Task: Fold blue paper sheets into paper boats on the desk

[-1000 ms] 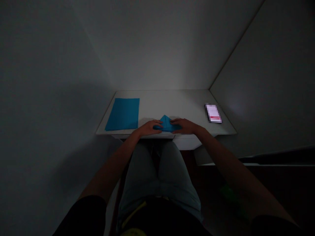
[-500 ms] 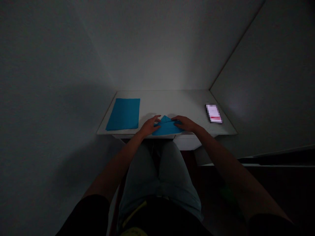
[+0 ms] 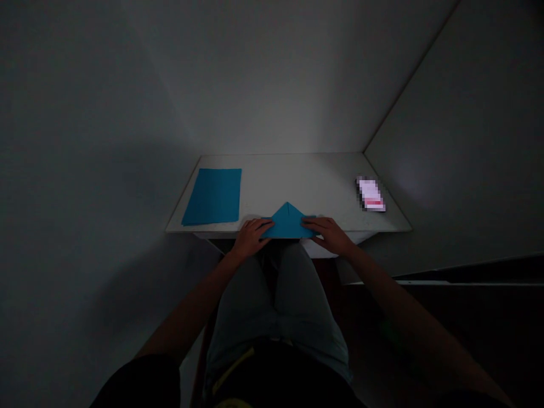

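A blue paper folded into a triangle [image 3: 288, 222] lies at the near edge of a small white table [image 3: 297, 181]. My left hand [image 3: 250, 233] rests on its lower left corner with the fingers bent down onto the paper. On the lower right corner sits my right hand [image 3: 329, 232], fingers pressed on the sheet. The triangle's tip points away from me. The scene is dim, so the fingertips are hard to make out.
A flat stack of blue paper sheets [image 3: 213, 196] lies at the table's left side. A lit phone [image 3: 370, 195] lies near the right edge. Walls close in behind and on both sides of the table. My legs are under the near edge.
Both hands have slid back toward me, from the triangle's upper flaps to its bottom corners. The folded paper now lies flatter and closer to the table's near edge.
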### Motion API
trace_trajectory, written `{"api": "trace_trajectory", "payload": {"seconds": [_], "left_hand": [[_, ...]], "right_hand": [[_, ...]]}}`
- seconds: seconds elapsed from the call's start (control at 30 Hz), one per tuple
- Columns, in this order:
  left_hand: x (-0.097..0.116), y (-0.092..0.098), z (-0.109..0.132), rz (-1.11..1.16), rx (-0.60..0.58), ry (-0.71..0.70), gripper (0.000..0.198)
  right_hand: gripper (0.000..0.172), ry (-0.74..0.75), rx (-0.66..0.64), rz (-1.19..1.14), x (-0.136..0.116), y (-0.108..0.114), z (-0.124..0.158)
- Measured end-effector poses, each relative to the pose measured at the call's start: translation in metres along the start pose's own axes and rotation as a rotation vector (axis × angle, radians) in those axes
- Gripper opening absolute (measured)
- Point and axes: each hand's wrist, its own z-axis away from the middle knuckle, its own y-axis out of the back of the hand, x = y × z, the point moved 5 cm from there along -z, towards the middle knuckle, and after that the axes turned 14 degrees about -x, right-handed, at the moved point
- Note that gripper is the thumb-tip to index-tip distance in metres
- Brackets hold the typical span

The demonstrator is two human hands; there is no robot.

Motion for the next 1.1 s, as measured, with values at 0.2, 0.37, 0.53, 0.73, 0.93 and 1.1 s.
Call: {"api": "trace_trajectory", "payload": {"seconds": [0.2, 0.37, 0.53, 0.73, 0.93, 1.1], "left_hand": [[0.003, 0.017, -0.014, 0.167, 0.161, 0.097, 0.017], [-0.020, 0.046, -0.048, 0.584, 0.331, 0.243, 0.023], [-0.040, 0.051, -0.078, 0.692, 0.290, 0.254, 0.034], [-0.036, 0.031, -0.071, 0.220, 0.241, 0.286, 0.046], [-0.026, 0.016, -0.044, 0.128, 0.040, -0.023, 0.024], [-0.027, 0.015, -0.020, 0.140, -0.139, -0.162, 0.048]], "right_hand": [[0.023, -0.138, 0.154, -0.249, 0.007, 0.024, -0.002], [0.040, -0.255, 0.473, -0.588, 0.026, 0.058, -0.020], [0.059, -0.302, 0.481, -0.650, 0.048, 0.058, -0.043], [0.042, -0.313, 0.354, -0.168, 0.047, 0.033, -0.041], [0.037, -0.111, 0.040, -0.016, 0.027, 0.016, -0.013], [0.053, -0.051, -0.074, -0.019, 0.028, 0.021, 0.011]]}}
